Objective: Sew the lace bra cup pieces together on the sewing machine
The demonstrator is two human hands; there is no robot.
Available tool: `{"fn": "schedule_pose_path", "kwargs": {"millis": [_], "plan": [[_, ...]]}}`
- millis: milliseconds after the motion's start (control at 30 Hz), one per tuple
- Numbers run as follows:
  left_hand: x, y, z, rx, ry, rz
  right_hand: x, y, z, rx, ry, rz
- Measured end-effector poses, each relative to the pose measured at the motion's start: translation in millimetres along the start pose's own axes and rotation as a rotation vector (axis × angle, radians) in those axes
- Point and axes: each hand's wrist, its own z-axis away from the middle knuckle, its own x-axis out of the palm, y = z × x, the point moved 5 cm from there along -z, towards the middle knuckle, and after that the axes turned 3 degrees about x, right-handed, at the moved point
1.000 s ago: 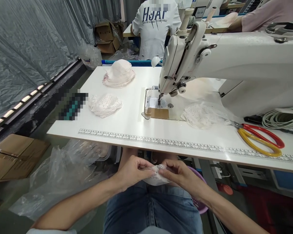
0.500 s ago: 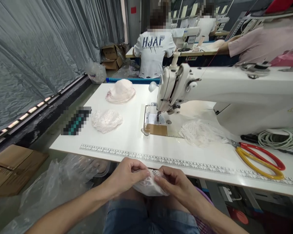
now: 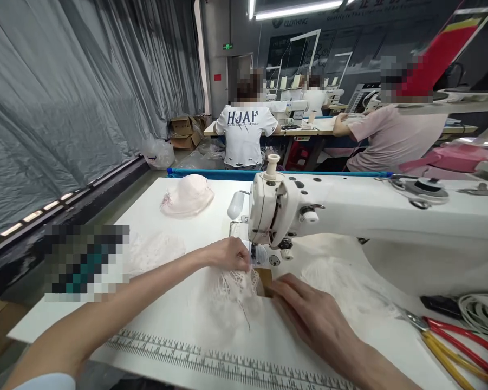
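My left hand (image 3: 231, 253) is closed on the upper edge of a white lace piece (image 3: 238, 281), just in front of the sewing machine's (image 3: 264, 208) needle and presser foot. The lace spreads over the table below the fingers, with a thin dark thread (image 3: 246, 314) trailing from it. My right hand (image 3: 314, 309) lies palm down to the right of the lace, fingers stretched toward the brown strip (image 3: 264, 277) by the needle plate; its fingertips are partly hidden. Its fingers look open, with nothing visibly held.
A pale pink cup-shaped piece (image 3: 190, 195) and another lace piece (image 3: 156, 252) lie on the left. At right are a white lace bundle (image 3: 341, 281) and red-and-yellow-handled scissors (image 3: 447, 341). A printed ruler (image 3: 211, 363) runs along the front edge. Co-workers sit beyond the machine.
Both hands have risen from my lap onto the table, bringing the lace piece to the machine's needle area. My right hand has come off the lace. The camera view has tilted upward.
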Motion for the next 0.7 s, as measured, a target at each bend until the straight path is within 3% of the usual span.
{"fn": "schedule_pose_path", "kwargs": {"millis": [67,133,333,433,533,633,700], "plan": [[1.1,3.1,-4.6,0.017,-0.032,-0.008,-0.9,-2.6,-8.2,-0.203,0.024,0.093],[-0.2,7.5,-7.1,0.023,-0.062,-0.04,2.1,-3.4,-15.7,-0.32,0.028,0.143],[-7.0,13.0,-13.6,0.055,-0.101,-0.145,7.5,-0.7,-22.3,-0.336,0.082,0.118],[-13.3,6.0,-14.4,0.07,0.021,-0.367,9.3,0.6,-20.0,-0.299,0.046,0.103],[-16.5,5.0,-4.4,0.11,0.266,-0.702,12.3,1.3,-18.5,-0.258,0.025,0.085],[-4.3,15.7,18.3,0.177,0.488,-0.825,14.7,-1.0,-18.2,-0.24,0.055,0.074],[14.0,28.4,33.2,0.298,0.527,-0.847,15.8,-3.2,-18.3,-0.233,0.076,0.076]]}}
